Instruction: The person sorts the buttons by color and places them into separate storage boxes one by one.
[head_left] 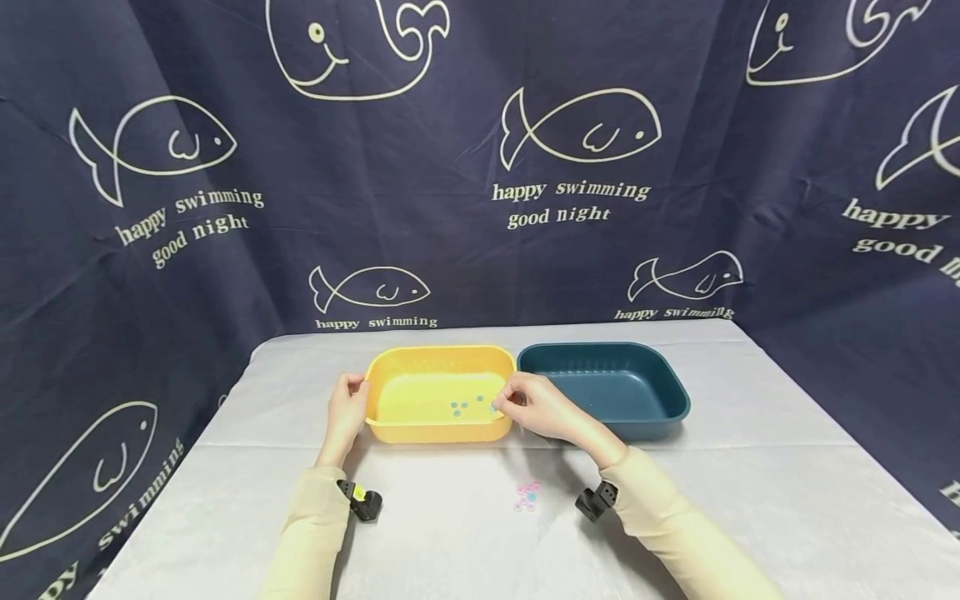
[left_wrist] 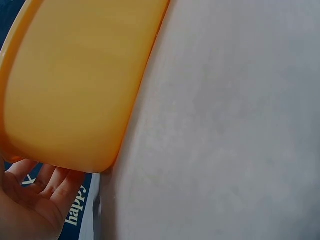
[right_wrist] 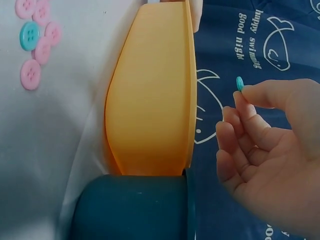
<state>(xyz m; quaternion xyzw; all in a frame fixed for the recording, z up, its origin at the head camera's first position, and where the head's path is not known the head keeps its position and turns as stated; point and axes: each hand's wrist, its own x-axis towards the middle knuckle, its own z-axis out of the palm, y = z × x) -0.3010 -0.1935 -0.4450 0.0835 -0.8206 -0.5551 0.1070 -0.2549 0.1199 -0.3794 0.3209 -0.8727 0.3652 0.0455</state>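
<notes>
My right hand (head_left: 542, 406) pinches a blue-green button (right_wrist: 240, 83) between thumb and forefinger, over the right end of the yellow bin (head_left: 438, 432). The other fingers are loosely bent in the right wrist view. Several blue buttons (head_left: 464, 405) lie on the bin floor. At the bin's left end, my left hand (head_left: 348, 410) holds the rim; in the left wrist view its fingers (left_wrist: 65, 192) lie against the end wall, and the thumb is mostly hidden. On the table in front sits a small cluster of pink buttons (right_wrist: 31, 75) with one blue-green button (right_wrist: 29, 36) among them.
A dark teal bin (head_left: 607, 392) stands against the right side of the yellow one. Both are on a table with a pale cloth (head_left: 442, 533). Behind the table hangs a navy curtain (head_left: 465, 233) with white fish drawings.
</notes>
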